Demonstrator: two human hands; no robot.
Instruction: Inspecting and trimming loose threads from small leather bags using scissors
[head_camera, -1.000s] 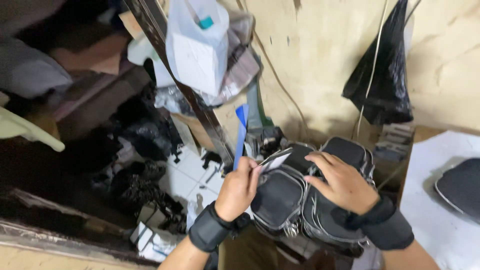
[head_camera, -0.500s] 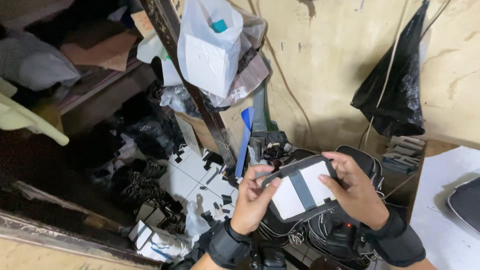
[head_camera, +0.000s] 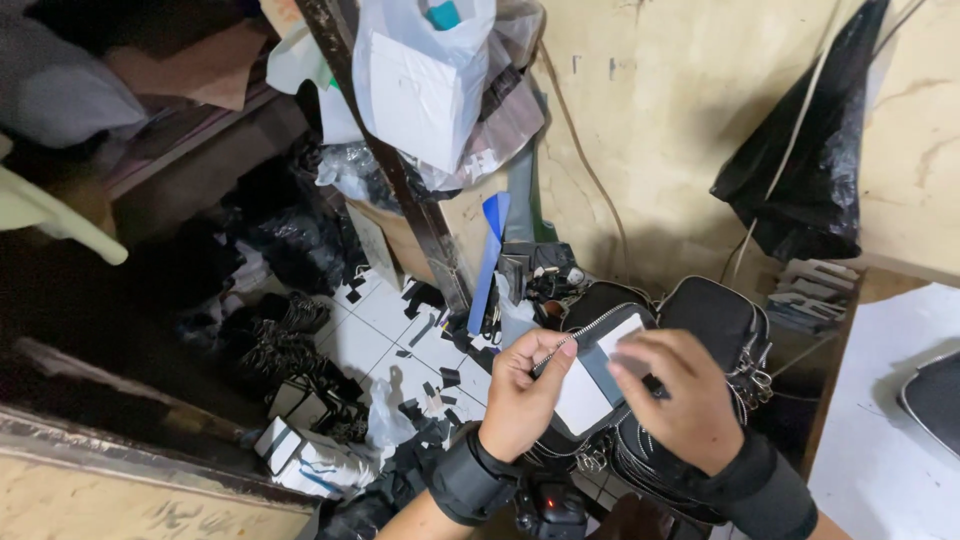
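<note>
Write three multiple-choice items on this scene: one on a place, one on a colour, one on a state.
1. Where does the white plastic bag hang?
A. On the dark slanted post, up over the tiled floor
B. On the white sheet at the right edge
C. From the person's right wrist

2. What colour is the long strip that leans by the post?
A. Red
B. Blue
C. Yellow

3. How do the hands stand at the small black pouch?
A. Both hands rest flat on the floor
B. Only one hand touches it
C. The left hand pinches its zipper edge and the right hand lies on it

Answers: 1 A, the bag's handles sit at the top of the post. 2 B, the strip is plainly blue. 3 C, both hands are on the pouch, with the left fingers at the zipper.
</note>
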